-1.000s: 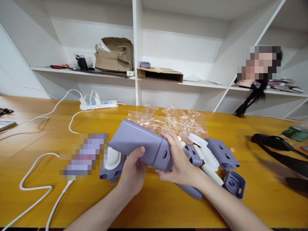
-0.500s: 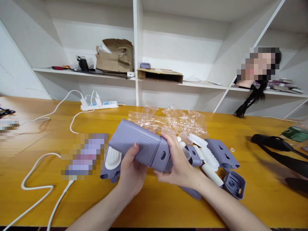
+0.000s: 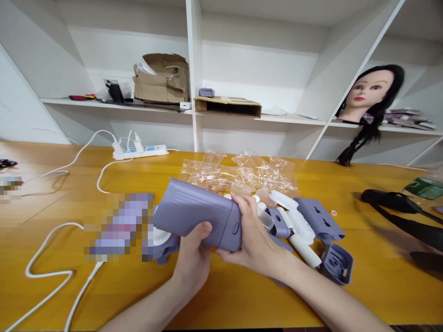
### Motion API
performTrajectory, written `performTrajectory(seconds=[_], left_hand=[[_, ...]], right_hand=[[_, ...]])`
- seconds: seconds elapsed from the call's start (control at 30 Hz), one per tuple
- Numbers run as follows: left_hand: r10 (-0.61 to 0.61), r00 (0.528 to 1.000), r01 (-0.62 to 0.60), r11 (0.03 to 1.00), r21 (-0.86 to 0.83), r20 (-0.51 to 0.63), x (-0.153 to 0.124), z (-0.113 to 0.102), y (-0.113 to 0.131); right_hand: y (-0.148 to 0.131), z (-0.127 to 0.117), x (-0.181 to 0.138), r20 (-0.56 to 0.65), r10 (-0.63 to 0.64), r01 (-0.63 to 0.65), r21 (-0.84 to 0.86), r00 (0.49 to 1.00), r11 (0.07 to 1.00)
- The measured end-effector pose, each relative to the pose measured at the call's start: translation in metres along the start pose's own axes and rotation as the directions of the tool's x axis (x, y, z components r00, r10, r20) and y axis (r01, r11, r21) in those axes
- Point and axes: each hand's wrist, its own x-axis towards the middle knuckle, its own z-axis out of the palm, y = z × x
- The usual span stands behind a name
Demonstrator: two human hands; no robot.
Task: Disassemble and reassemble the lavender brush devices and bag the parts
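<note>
My left hand (image 3: 192, 258) grips housing (image 3: 192, 210), right hand (image 3: 258, 242) grips cap (image 3: 230, 236) at its 4 o'clock; I judge fitting, needs square alignment.

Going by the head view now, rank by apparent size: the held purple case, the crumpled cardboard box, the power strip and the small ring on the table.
Largest to smallest:
1. Purple case; it is nearest the camera, so its true rank is unsure
2. Cardboard box
3. Power strip
4. Small ring
</note>
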Motion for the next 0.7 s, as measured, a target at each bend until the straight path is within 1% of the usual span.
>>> performTrajectory(seconds=[0.13, 0.27, 0.5, 0.6, 0.7], left_hand=[[-0.004, 1.0, 0.004, 1.0, -0.006, -0.004, -0.002, -0.001, -0.002], [0.003, 1.0, -0.003, 1.0, -0.018, -0.003, -0.004, -0.001, -0.004], [-0.045, 0.999, 0.045, 0.998, -0.036, -0.011, -0.007, -0.001, -0.008], [-0.051, 0.998, 0.053, 0.997, -0.062, 0.036, -0.006, 0.001, -0.005], [-0.033, 0.994, 0.04, 0.997, -0.072, 0.103, -0.002, 0.004, 0.004]], right_hand=[[-0.001, 0.0, 0.0, -0.021, -0.012, 0.012, 0.027, 1.0, 1.0], [-0.004, 0.0, -0.001, -0.008, -0.009, 0.01, 0.097, 1.0, 0.995], [-0.01, 0.003, -0.001, -0.045, 0.046, -0.04, 0.128, 0.998, 0.991], [-0.009, -0.001, 0.001, -0.028, 0.043, -0.038, 0.163, 0.999, 0.986], [-0.005, -0.004, 0.003, 0.033, -0.011, 0.002, 0.249, 0.999, 0.968]])
